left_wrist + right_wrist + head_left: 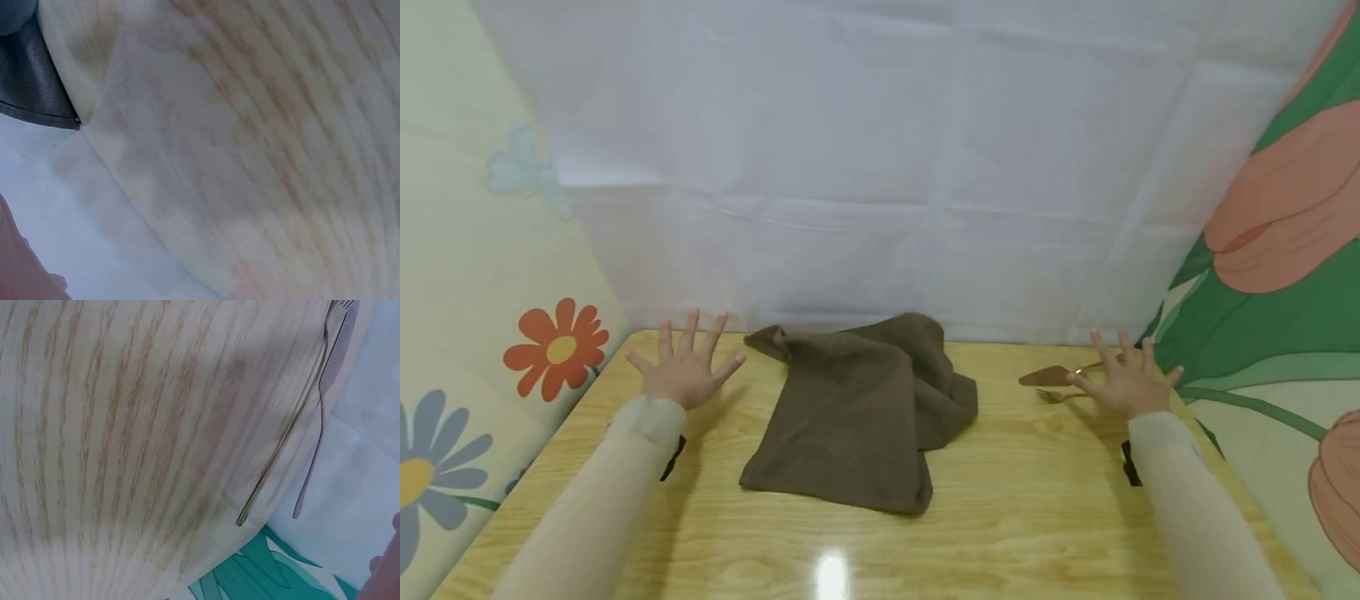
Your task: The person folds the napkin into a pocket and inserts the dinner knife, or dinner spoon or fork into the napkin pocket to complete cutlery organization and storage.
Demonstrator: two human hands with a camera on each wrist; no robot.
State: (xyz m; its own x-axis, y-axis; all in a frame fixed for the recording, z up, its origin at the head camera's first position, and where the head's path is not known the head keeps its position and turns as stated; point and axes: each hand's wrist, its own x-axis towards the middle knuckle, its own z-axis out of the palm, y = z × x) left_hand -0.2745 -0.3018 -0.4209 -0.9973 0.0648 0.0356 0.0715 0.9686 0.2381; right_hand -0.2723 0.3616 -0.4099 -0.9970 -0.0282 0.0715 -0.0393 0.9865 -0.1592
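Observation:
A dark brown cloth [842, 425] lies rumpled on the table, its right and far parts bunched in folds. One edge of it [37, 87] shows in the left wrist view. To the left of the cloth, my left hand [683, 375] is spread with straight fingers, holding nothing. My right hand [1129, 385], fingers also spread, is over the handles of a table knife [1047, 377] and a fork [1051, 397]. In the right wrist view the fork [281, 440] and the broad-bladed knife [322, 412] lie side by side, apart from the visible fingertips.
The wood-grain table [1000, 517] ends at a white sheet [850, 167] hanging behind it. Flower-patterned walls [445, 292] stand close on the left and right sides. A bright light reflection falls on the near table surface.

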